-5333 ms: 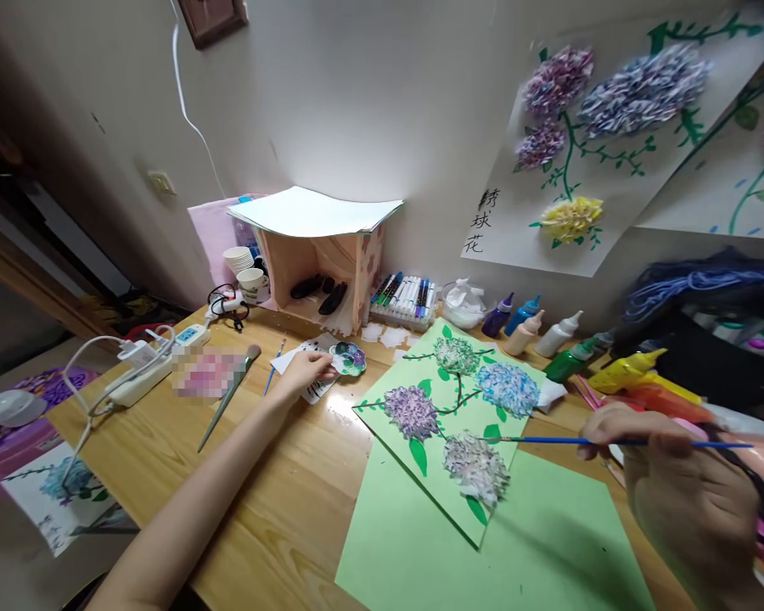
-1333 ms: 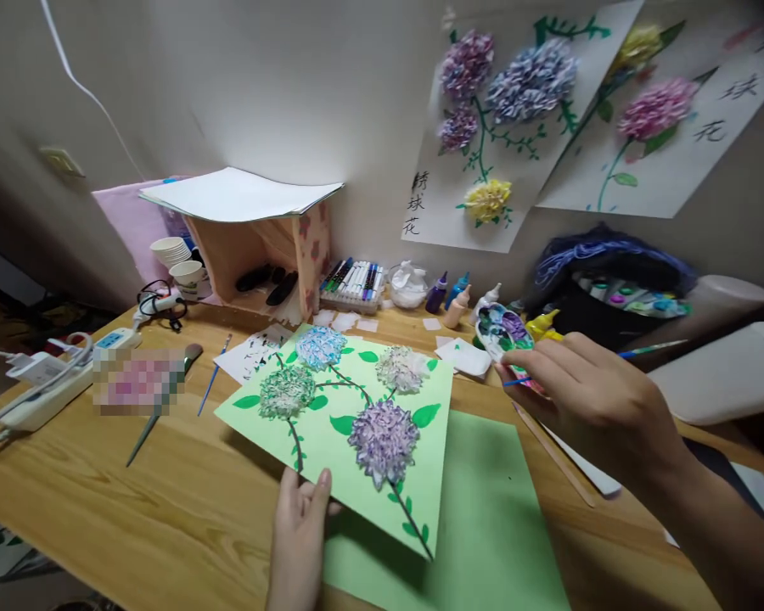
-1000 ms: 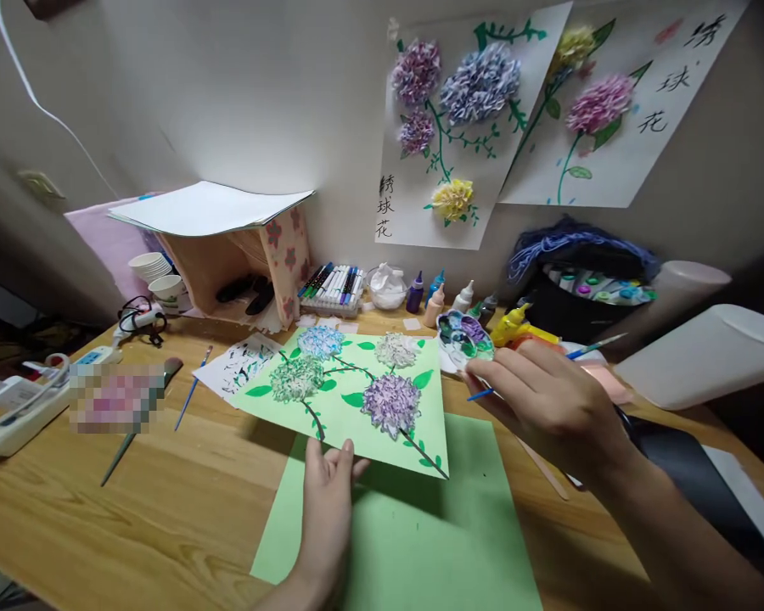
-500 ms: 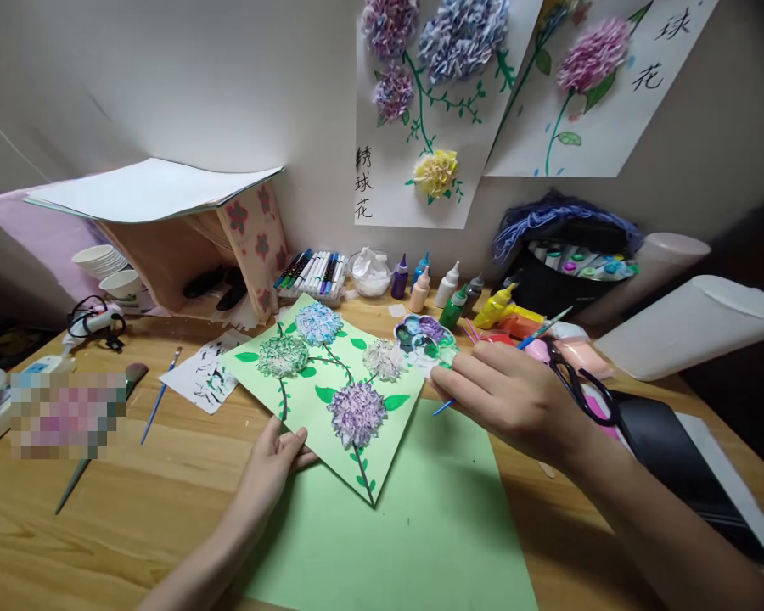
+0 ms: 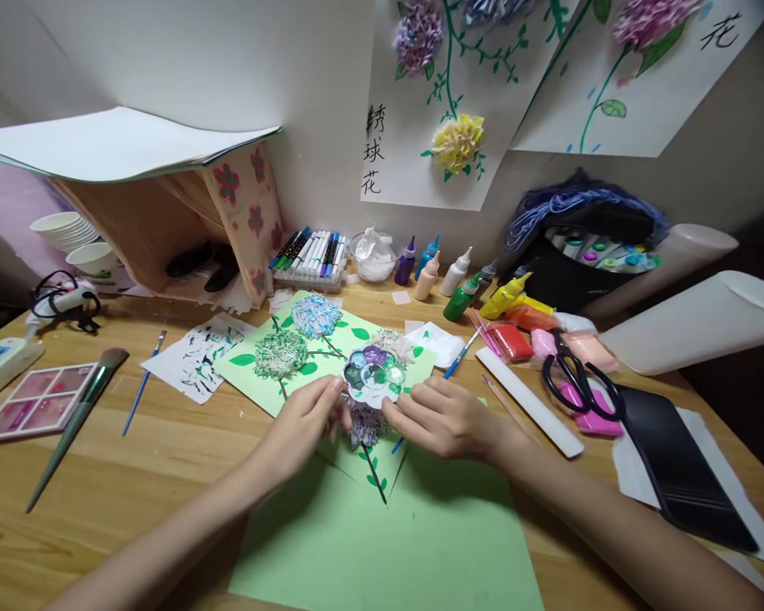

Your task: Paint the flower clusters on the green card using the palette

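Observation:
A round paint palette with wells of purple, green and dark paint is held above the light green flower picture. My left hand pinches its left edge. My right hand is closed at the palette's lower right and also grips a blue paintbrush, whose bristle end points up and away. Below lies the picture, with raised crumpled-paper flowers in blue, green and purple. The palette and my hands hide part of the purple flower and the pale flower.
A larger green sheet lies under the picture. Paint bottles, markers and a bowl stand at the back. Black scissors and a white bar lie right; a large brush and paint-marked paper lie left.
My left hand has let go of the picture and moved up to the palette. The palette has been lifted off the table and brought left over the picture. The brush stays in my right hand.

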Tool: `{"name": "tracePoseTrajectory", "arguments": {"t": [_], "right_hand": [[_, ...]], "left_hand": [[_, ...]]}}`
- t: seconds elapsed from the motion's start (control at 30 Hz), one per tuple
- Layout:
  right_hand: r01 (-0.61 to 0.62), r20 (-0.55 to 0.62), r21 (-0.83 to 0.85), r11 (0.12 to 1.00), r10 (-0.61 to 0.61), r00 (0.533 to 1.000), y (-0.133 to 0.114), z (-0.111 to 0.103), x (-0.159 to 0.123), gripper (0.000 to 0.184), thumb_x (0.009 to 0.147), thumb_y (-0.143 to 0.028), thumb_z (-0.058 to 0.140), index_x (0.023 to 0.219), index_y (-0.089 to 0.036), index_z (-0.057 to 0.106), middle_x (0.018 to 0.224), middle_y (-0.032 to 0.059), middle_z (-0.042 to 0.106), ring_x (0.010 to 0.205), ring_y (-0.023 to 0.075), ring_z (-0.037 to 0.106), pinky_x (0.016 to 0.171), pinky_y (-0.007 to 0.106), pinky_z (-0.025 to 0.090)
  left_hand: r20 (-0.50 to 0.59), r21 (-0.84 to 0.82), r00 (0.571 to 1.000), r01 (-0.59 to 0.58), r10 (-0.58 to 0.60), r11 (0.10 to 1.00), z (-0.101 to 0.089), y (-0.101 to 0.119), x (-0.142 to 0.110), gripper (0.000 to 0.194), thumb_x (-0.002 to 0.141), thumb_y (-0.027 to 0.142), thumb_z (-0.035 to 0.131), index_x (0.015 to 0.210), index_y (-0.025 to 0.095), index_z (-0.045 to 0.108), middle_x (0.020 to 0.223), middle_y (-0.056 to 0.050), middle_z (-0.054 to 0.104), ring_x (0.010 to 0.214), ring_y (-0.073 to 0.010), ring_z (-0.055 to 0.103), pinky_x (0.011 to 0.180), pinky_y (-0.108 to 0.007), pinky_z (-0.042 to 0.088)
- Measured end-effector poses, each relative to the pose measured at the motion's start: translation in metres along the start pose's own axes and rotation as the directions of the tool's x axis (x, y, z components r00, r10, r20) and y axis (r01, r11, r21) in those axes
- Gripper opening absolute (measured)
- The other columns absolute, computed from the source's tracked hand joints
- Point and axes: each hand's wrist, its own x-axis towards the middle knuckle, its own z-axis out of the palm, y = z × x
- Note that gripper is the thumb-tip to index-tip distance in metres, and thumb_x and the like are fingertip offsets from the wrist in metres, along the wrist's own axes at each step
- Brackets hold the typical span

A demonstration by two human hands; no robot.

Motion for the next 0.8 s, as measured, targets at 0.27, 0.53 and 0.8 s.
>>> {"name": "tracePoseTrajectory", "arguments": {"t": [0.27,0.53,0.8], "right_hand": [[-0.015,-0.029,-0.065,0.998,0.013,0.999,-0.002,0.007,-0.002,0.014,0.089,-0.012,0.053,0.082,-0.012,0.066,0.058,-0.0019,0.052,0.057,0.011,0.04,0.056,0.028,0.03],[-0.244,-0.039,0.091,0.965,0.248,0.968,0.004,-0.003,0.008,0.026,0.097,-0.024,0.042,0.109,-0.016,0.064,0.074,0.0027,0.065,0.068,0.0152,0.052,0.065,0.03,0.042],[-0.567,-0.078,0.684,0.459,0.818,0.569,0.024,-0.004,0.039,0.056,0.099,-0.046,0.023,0.085,-0.023,0.072,0.065,0.0034,0.055,0.06,0.0147,0.052,0.059,0.034,0.043]], "left_hand": [[0.042,-0.04,0.999,-0.017,0.019,0.999,0.004,-0.002,0.017,0.042,0.09,0.049,0.045,0.062,0.018,0.052,0.054,0.004,0.05,0.048,-0.0091,0.04,0.05,-0.023,0.031],[-0.101,-0.022,0.995,0.022,-0.025,0.999,-0.016,-0.013,0.015,0.04,0.088,0.049,0.046,0.061,0.019,0.049,0.053,0.003,0.053,0.045,-0.01,0.037,0.049,-0.024,0.028],[-0.321,0.119,0.946,-0.014,0.051,0.993,-0.04,-0.033,0.003,0.041,0.093,0.048,0.041,0.065,0.019,0.05,0.061,0.002,0.055,0.052,-0.0115,0.04,0.053,-0.024,0.031]]}}
